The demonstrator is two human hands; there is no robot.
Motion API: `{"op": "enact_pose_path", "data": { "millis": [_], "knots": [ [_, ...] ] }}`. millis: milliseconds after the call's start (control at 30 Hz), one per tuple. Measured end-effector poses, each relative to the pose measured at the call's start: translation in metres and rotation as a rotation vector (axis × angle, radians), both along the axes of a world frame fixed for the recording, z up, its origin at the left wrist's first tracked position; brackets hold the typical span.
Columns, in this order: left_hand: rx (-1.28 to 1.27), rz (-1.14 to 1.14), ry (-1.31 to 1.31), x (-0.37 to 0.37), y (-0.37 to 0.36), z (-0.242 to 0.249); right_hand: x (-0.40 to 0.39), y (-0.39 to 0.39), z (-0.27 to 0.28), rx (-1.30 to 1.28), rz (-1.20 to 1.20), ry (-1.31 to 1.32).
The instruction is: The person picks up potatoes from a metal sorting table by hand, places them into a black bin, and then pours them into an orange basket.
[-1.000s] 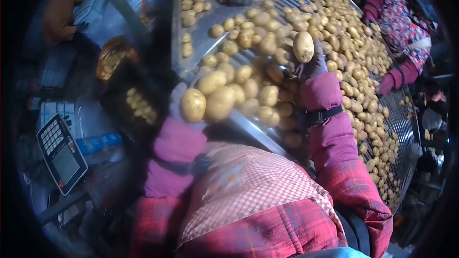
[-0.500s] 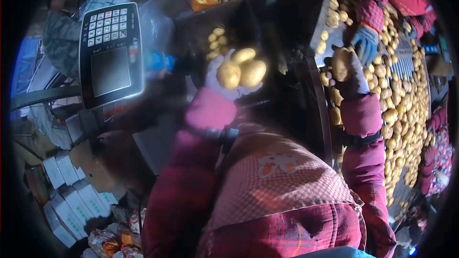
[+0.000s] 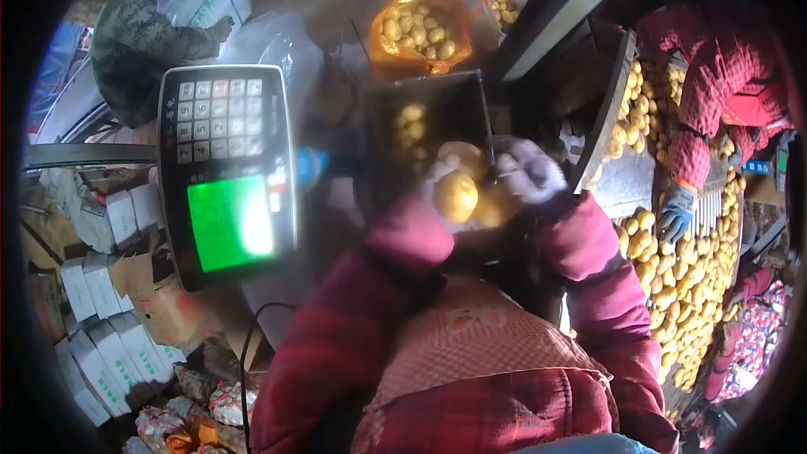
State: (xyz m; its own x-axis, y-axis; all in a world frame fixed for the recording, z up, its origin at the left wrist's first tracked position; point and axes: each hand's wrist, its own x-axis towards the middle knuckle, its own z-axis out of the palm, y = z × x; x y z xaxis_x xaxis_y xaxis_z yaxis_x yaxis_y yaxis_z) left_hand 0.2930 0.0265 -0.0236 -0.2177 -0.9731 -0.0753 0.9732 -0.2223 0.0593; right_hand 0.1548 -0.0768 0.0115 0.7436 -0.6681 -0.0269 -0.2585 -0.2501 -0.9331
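Left-hand point(image 3: 435, 175) fingers are curled around potatoes point(image 3: 456, 197) above the dark bin's point(image 3: 469, 99) near side. Right-hand point(image 3: 531, 172) fingers are bent beside them; contents cannot be told. Potatoes could be spilled past the rim if loosely cradled.

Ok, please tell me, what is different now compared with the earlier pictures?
The view swung left. The right hand has moved left, from the potato table to the dark bin, beside the left hand; blur hides whether it keeps its potato. The screen, dark before, is lit green. The left hand still holds potatoes.
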Motion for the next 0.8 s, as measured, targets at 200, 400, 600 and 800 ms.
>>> {"op": "enact_pose_path", "data": {
  "millis": [200, 400, 600, 800],
  "knots": [
    [0.216, 0.263, -0.35, 0.032, -0.071, -0.026, -0.075, -0.097, -0.029, -0.697, -0.232, 0.671],
    [0.322, 0.233, -0.249, 0.133, -0.189, -0.008, -0.077, -0.114, -0.039, -0.769, -0.042, 0.956],
    [0.439, 0.267, -0.558, 0.209, -0.273, -0.035, -0.091, -0.116, -0.066, -0.9, -0.21, 0.674],
    [0.629, 0.322, -0.489, 0.233, -0.313, -0.12, -0.087, -0.118, -0.055, -0.863, -0.179, 0.682]
  ]
}}
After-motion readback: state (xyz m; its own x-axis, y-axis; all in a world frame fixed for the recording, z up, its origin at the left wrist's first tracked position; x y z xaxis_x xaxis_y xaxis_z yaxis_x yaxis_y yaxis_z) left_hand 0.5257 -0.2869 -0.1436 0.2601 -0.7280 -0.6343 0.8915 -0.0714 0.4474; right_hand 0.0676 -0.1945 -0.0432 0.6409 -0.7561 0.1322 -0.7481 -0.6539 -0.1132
